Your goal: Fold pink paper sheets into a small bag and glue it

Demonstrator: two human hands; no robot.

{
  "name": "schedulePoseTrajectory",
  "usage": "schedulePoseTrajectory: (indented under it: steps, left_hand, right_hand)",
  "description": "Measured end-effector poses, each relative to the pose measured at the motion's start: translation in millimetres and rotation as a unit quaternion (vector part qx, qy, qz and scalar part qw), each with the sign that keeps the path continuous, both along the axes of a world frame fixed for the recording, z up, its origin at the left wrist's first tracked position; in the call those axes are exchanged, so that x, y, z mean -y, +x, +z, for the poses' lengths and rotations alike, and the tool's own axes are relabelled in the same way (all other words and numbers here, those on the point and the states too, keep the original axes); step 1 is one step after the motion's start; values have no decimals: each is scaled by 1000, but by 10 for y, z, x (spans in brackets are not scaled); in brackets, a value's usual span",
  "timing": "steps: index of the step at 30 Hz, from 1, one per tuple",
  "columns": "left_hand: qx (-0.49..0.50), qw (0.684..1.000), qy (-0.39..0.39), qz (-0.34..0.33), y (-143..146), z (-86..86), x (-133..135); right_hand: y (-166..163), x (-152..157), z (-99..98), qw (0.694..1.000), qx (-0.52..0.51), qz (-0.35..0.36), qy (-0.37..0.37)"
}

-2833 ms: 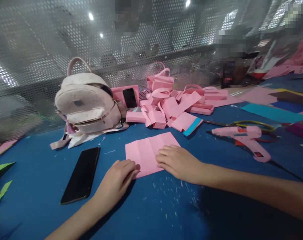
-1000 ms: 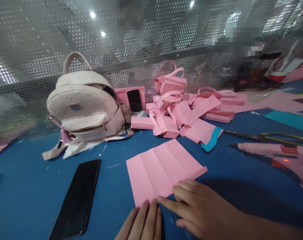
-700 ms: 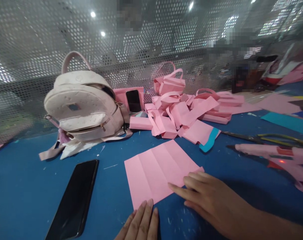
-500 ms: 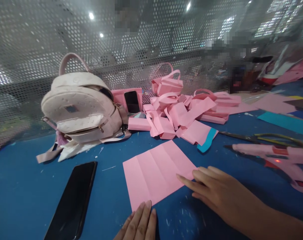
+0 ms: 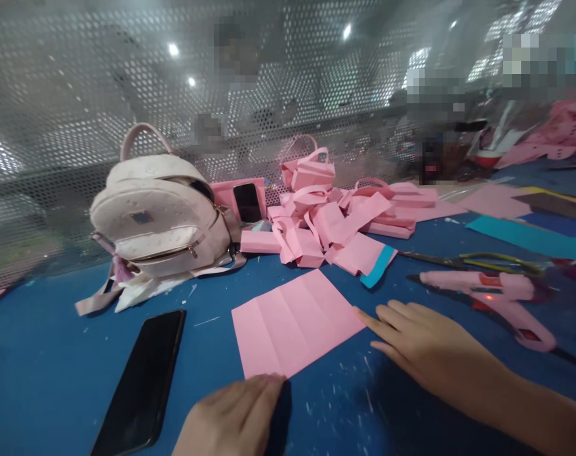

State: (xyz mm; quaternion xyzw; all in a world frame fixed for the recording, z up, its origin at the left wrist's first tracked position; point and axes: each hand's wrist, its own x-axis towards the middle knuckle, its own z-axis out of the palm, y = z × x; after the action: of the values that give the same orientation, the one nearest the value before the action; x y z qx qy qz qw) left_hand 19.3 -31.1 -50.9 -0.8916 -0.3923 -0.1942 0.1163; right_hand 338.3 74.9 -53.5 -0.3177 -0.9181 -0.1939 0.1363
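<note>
A creased sheet of pink paper (image 5: 297, 323) lies on the blue table in front of me. At its near left corner is my left hand (image 5: 233, 415), fingers pressed together and bent over the edge, gripping it; the thumb is hidden. My right hand (image 5: 421, 339) rests at the right corner, its index finger stretched out to the paper's edge and its thumb apart. That hand is open and holds nothing.
A black phone (image 5: 140, 380) lies to the left. Behind stand a pale backpack (image 5: 159, 215) and a heap of folded pink paper pieces (image 5: 335, 218). On the right are a pink glue gun (image 5: 497, 291) with a lit red light, scissors (image 5: 497, 261) and a blue paper strip (image 5: 530, 234).
My left hand has gone from lying flat to bent fingers at the paper's near edge. My right index finger has slid off the sheet's surface to its right corner. The view has shifted slightly.
</note>
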Motion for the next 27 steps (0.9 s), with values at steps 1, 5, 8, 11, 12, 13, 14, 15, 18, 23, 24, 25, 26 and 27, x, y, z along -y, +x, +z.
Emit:
schedulePoseTrajectory:
  steps: [1, 5, 8, 11, 12, 13, 14, 15, 18, 23, 24, 25, 26, 27]
  left_hand:
    - [38, 999, -22, 10, -21, 41, -36]
    - [105, 973, -179, 101, -14, 139, -101]
    - [120, 950, -264, 116, 2, 193, -102]
    - [129, 935, -312, 112, -37, 262, -131]
    - [133, 929, -325, 115, -60, 285, -149]
    - [139, 924, -335, 118, -85, 305, -171]
    - [146, 920, -344, 122, -112, 324, -195]
    - [153, 915, -353, 126, -139, 339, -220]
    - [164, 901, -380, 130, -211, 381, -282]
    - [173, 888, -410, 120, -282, 443, -325]
    - [178, 884, -417, 118, -292, 448, -328]
    - [183, 879, -425, 117, -302, 449, -329]
    - [185, 875, -432, 119, -312, 447, -331]
    - [186, 872, -436, 120, -323, 443, -333]
  right_hand:
    - [-23, -14, 54, 1000, -11, 10, -16]
    - [-145, -119, 300, 984, -56, 15, -169]
    - [-237, -217, 401, 947, -91, 23, -307]
    - [-279, -268, 399, 904, -113, 56, -408]
    - [-278, -268, 389, 894, -122, 61, -426]
    - [-269, -261, 379, 888, -132, 63, -436]
    - [-255, -250, 372, 883, -140, 62, -443]
    - [-237, -237, 368, 879, -146, 63, -449]
    - [-181, -214, 366, 866, -156, 72, -469]
    - [-145, -253, 329, 841, -192, 67, -501]
    - [-147, -262, 318, 840, -198, 60, -502]
    - [-149, -270, 307, 840, -203, 55, -500]
    - [-152, -276, 298, 841, -206, 52, -497]
    - [-154, -280, 290, 842, -209, 51, -494]
